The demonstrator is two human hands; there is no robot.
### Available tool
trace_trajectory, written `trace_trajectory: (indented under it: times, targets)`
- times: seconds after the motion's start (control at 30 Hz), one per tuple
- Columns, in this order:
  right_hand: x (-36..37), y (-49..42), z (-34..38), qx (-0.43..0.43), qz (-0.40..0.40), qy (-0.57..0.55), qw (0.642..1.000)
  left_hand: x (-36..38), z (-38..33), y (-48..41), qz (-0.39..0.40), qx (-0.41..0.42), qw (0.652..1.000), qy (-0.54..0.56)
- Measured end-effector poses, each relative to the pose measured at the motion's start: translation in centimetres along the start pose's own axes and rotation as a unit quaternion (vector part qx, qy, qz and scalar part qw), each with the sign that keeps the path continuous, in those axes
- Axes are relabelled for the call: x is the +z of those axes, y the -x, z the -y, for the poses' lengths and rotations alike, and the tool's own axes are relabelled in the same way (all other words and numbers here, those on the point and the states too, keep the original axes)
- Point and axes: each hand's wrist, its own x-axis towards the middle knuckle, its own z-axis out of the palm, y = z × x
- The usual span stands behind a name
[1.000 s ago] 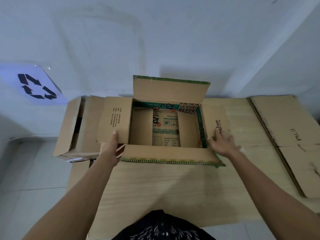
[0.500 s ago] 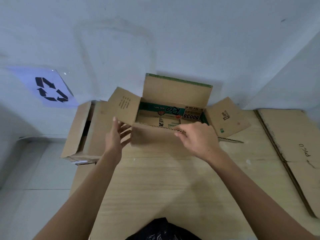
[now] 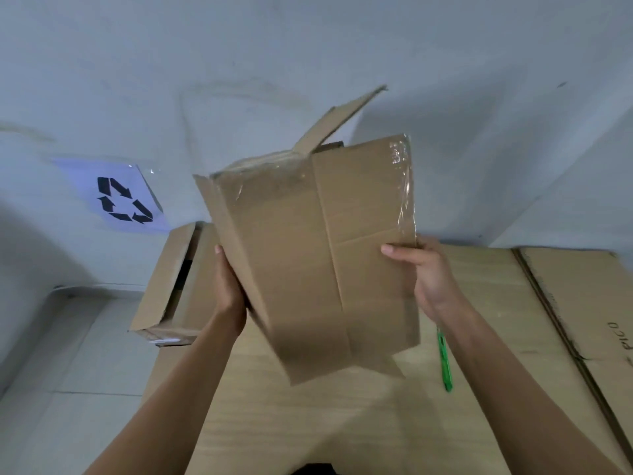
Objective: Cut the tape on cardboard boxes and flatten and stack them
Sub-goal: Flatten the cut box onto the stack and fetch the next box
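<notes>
The left hand [image 3: 229,289] and right hand [image 3: 424,269] grip opposite edges of the cardboard box [image 3: 308,255], fingers [image 3: 394,250] curled round it, held tilted above the surface [image 3: 308,430] and apparently half collapsed; flattened cardboard [image 3: 582,303] lies at the right, while another box [image 3: 164,286] at the left looks not yet flattened.

Plain brown cardboard box [image 3: 308,255], green cutter [image 3: 445,363], black recycling arrows on white sign [image 3: 123,200], pale wood-grain table [image 3: 291,416]

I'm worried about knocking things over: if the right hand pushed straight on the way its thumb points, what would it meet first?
The cardboard box itself: the right hand grips its taped right edge, thumb pointing left across its face. Beyond that probably the left hand, though depth is unclear.
</notes>
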Motion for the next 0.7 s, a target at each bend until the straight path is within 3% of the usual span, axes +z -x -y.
trace_trajectory:
  times: [0.13, 0.33, 0.37, 0.43, 0.53, 0.63, 0.7]
  targets:
    - [-0.7, -0.9, -3.3, 0.074, -0.052, -0.119, 0.989, -1.1, 0.3, 0.3, 0.081, -0.023, 0.996, -0.033]
    - [-1.6, -2.3, -9.8, 0.155, -0.145, -0.19, 0.959, -0.2, 1.0, 0.6, 0.087, -0.019, 0.973, -0.213]
    - [-1.9, -2.4, -10.7, 0.159, -0.173, -0.161, 0.959, 0.0, 1.2, 0.8, 0.088, -0.028, 0.969, -0.227]
    - [-2.9, -2.7, -12.4, 0.171, -0.218, 0.017, 0.961, 0.1, 1.7, 1.3, 0.085, -0.046, 0.969, -0.228]
    - [-3.3, -2.3, -12.2, 0.189, -0.169, 0.313, 0.915, 0.6, 2.4, 1.8, 0.016, -0.079, 0.98, -0.182]
    - [-1.3, -0.6, -9.4, 0.076, -0.097, 0.327, 0.937, 1.8, 3.1, 2.4, -0.036, -0.071, 0.985, -0.156]
    - [0.4, 1.0, -7.6, 0.005, -0.002, 0.407, 0.913, 2.7, 2.9, 2.8, -0.048, -0.057, 0.987, -0.141]
